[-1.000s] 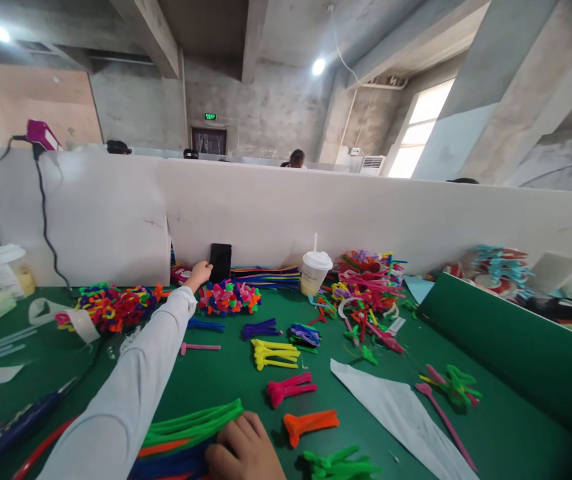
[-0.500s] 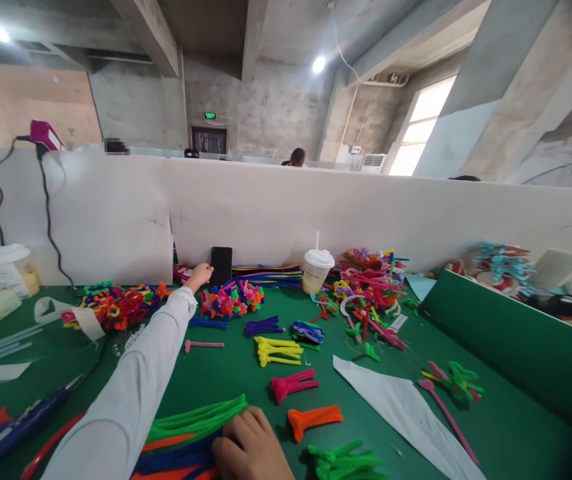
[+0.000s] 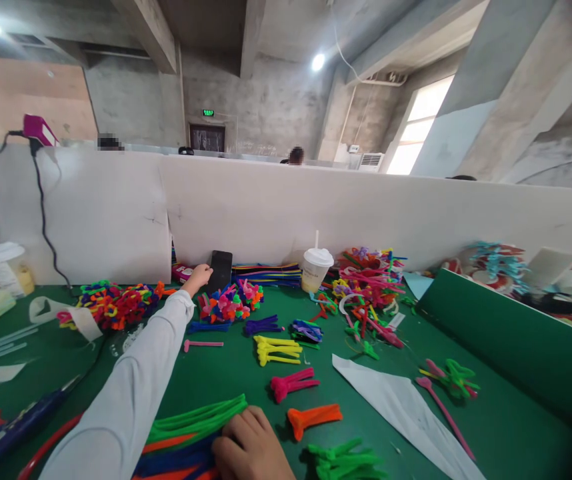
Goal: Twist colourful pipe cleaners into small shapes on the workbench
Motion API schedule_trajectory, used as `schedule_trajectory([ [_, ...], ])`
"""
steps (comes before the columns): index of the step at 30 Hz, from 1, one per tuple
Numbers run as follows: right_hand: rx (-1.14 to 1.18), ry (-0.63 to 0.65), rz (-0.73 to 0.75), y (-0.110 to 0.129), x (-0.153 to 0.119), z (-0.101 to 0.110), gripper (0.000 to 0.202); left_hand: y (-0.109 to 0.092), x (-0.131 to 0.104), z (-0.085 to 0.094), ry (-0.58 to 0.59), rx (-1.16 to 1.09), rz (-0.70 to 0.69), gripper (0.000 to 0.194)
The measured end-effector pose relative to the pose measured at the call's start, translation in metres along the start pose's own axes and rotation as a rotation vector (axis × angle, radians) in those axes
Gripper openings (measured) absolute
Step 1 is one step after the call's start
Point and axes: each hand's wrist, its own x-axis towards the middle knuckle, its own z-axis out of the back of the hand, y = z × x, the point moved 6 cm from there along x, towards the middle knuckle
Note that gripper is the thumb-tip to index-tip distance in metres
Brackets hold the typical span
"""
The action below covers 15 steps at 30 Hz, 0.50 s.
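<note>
My left hand point(image 3: 197, 279) stretches far forward and pinches the left edge of a black smartphone point(image 3: 221, 270), which leans back near the white partition. Just below the phone lies a pile of pink, orange and blue twisted pipe cleaner pieces point(image 3: 231, 300). Close to me, my right hand point(image 3: 251, 443) has its fingers curled over the ends of long blue, green and orange pipe cleaners point(image 3: 196, 420); its fingertips are hidden. To its right are folded bundles in yellow point(image 3: 279, 351), pink point(image 3: 293, 384), orange point(image 3: 315, 420) and green point(image 3: 346, 461).
A lidded cup with a straw point(image 3: 316, 270) stands by the partition point(image 3: 266, 207), beside a tangled pipe cleaner heap point(image 3: 371, 287). At left lie a red-and-multicoloured pile point(image 3: 121, 307) and a blue tool with a metal tip point(image 3: 26, 427). White paper point(image 3: 401, 407) lies at right.
The phone has gone from nearly upright to tipped further back, with my left hand at its edge. My right hand has stayed in place. The view has shifted slightly.
</note>
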Motion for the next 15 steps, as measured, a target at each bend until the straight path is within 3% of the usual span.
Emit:
schedule_trajectory([
  [4, 0.002, -0.023, -0.003, -0.001, -0.001, -0.001, 0.026, -0.003, 0.0, 0.011, -0.078, 0.023, -0.033, 0.022],
  [10, 0.011, 0.005, -0.012, -0.001, -0.001, -0.002, 0.023, 0.001, 0.004, 0.047, -0.249, 0.084, -0.036, 0.018],
  [15, 0.018, 0.001, -0.019, 0.0, 0.0, 0.001, 0.025, 0.012, 0.006, 0.055, -0.262, 0.089, 0.001, 0.017],
])
